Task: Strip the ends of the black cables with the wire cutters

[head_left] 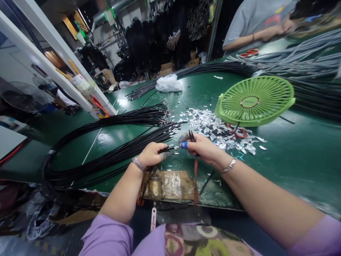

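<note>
My left hand (153,153) is closed around the end of a thin black cable (167,149), pinching it near its tip. My right hand (202,147) is closed on a small dark cutting tool (191,136), its points up beside the cable end; blue tape wraps one fingertip. A strap hangs from that hand down to the table edge. A bundle of long black cables (119,149) runs from the left toward my hands across the green table (293,149).
A pile of silvery foil scraps (213,126) lies just beyond my hands. A green fan (254,101) rests at the right. More black cables (213,67) and grey cables (301,57) lie farther back, where another person (255,21) works. Red scissors (239,132) lie by the fan.
</note>
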Tool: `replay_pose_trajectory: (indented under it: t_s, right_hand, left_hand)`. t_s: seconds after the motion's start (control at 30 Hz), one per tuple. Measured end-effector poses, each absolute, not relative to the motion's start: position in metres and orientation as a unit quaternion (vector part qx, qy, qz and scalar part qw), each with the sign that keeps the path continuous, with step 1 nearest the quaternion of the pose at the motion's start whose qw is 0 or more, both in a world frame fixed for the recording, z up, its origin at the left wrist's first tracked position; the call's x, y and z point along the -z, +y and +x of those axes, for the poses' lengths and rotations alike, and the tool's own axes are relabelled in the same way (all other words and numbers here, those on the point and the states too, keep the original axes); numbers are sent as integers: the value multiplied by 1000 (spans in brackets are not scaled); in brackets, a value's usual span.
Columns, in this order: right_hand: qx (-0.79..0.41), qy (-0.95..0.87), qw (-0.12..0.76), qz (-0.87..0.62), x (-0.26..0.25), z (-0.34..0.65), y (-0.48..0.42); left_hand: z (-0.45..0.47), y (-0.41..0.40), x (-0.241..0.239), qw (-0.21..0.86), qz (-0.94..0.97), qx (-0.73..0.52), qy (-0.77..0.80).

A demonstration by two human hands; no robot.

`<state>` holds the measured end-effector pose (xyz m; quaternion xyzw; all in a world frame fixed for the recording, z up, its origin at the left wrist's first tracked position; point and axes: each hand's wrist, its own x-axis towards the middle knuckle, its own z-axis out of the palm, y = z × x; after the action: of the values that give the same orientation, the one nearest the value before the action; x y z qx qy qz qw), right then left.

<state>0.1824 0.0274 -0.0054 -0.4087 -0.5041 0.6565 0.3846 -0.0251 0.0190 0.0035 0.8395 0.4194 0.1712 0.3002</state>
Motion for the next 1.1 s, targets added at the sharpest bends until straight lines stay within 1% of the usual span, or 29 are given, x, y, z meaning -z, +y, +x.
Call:
replay_pose_trajectory:
  t_s: [0.17, 0.27, 0.37, 0.47, 0.63, 0.7, 0.77, 0.8, 0.87, 0.97, 1.03, 1.1]
  right_hand:
    - [-615, -574, 362, -402, 8, 180, 27]
    - [-604, -593, 365, -387, 13, 179, 27]
    - [-568, -626, 371, -385, 19, 178, 28]
    - [-490, -687, 370, -388, 22, 178, 26]
    - [-283, -786, 373, -404, 17, 177, 17]
    - [-231, -803, 373, -404, 14, 175, 13]
    - [-231, -808, 372, -394, 12, 174, 10]
    - [-250, -805, 374, -387, 11, 175, 9]
    - [-317, -783, 384, -374, 12, 177, 9]
    - [-400, -717, 427, -379, 13, 182, 13]
    - [-409, -694, 448, -388, 13, 184, 16]
    - [-401, -702, 448, -381, 14, 183, 19]
  left_hand:
    - [-25, 19, -4, 280, 839, -178, 431]
    - [-25, 19, -4, 269, 841, -178, 435]
    - [-25, 19, -3, 266, 842, -177, 435]
    - [-25, 19, -2, 261, 843, -179, 435]
    - [-24, 21, 1, 256, 839, -190, 440]
    - [-24, 21, 1, 263, 831, -203, 446]
    - [-22, 21, 0, 278, 824, -214, 445]
    - [-22, 21, 0, 289, 820, -219, 443]
    - [-21, 20, -1, 316, 806, -232, 443]
    - [-21, 19, -2, 391, 749, -249, 473]
    - [-22, 19, -2, 446, 709, -247, 488]
    - [-22, 18, -3, 479, 692, -242, 482]
